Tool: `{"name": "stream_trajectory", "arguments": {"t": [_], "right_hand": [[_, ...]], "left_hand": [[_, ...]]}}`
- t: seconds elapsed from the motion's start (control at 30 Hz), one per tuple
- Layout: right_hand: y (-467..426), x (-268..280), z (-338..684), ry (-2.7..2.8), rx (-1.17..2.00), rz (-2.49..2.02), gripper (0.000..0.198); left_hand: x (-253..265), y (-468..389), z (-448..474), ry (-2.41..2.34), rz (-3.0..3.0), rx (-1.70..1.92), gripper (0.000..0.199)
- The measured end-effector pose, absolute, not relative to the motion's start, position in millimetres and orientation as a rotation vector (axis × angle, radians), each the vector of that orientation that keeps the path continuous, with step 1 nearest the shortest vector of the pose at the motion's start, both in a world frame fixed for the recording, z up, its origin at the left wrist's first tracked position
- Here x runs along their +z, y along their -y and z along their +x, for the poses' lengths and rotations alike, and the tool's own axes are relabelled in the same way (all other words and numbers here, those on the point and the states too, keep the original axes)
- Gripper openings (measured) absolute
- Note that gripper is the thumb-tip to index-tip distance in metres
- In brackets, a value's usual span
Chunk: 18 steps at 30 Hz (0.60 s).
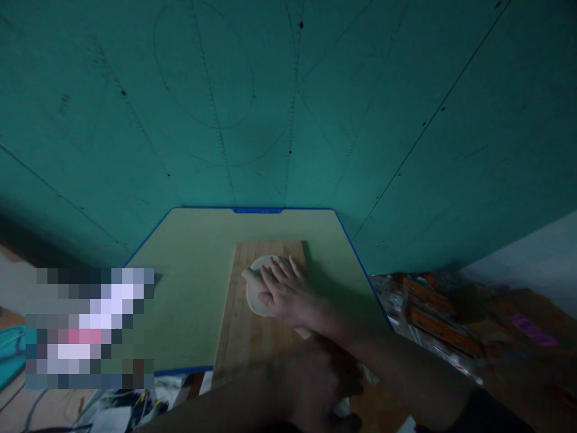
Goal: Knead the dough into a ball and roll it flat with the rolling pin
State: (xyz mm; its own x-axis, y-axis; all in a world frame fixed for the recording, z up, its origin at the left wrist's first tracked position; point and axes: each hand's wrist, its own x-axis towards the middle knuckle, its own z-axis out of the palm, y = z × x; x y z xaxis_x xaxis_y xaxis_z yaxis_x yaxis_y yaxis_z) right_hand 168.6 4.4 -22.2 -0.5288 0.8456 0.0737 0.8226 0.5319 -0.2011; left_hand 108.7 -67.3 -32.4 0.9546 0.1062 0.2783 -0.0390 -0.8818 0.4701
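Note:
A pale, flat round of dough (259,306) lies on a wooden board (246,340). My right hand (288,288) is laid over it from the right, fingers stretched out and spread. Under that palm a light rolling pin (250,276) runs slantwise across the dough; one end shows at the upper left and the other just below the wrist. My left hand (327,382) hangs dark and smeared near the bottom, crossing in front of the right forearm. Its fingers are too unclear to read, and I see nothing plainly held in it.
The board rests on a light green tabletop with a blue edge (258,210), against a green wall (270,120). A pixelated patch (90,328) hides something at left. Cardboard boxes (518,313) and plastic-wrapped things lie at right; cables and bags (135,403) lie below.

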Motion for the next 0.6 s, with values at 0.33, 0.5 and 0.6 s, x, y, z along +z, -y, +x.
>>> {"name": "stream_trajectory", "arguments": {"t": [0.33, 0.5, 0.6], "right_hand": [[28.3, -31.9, 137.7, 2.487, 0.082, -1.441, 0.062], [69.5, -32.8, 156.2, 2.387, -0.031, -1.591, 0.057], [90.2, -38.3, 181.6, 2.213, -0.113, -1.764, 0.058]], "left_hand": [[16.7, 21.6, -20.0, -0.962, 2.465, 1.043, 0.030], [-23.2, -26.9, 3.1, -1.125, 2.885, 0.619, 0.054], [-39.6, -31.0, 14.4, -1.152, 2.982, 0.515, 0.058]]}}
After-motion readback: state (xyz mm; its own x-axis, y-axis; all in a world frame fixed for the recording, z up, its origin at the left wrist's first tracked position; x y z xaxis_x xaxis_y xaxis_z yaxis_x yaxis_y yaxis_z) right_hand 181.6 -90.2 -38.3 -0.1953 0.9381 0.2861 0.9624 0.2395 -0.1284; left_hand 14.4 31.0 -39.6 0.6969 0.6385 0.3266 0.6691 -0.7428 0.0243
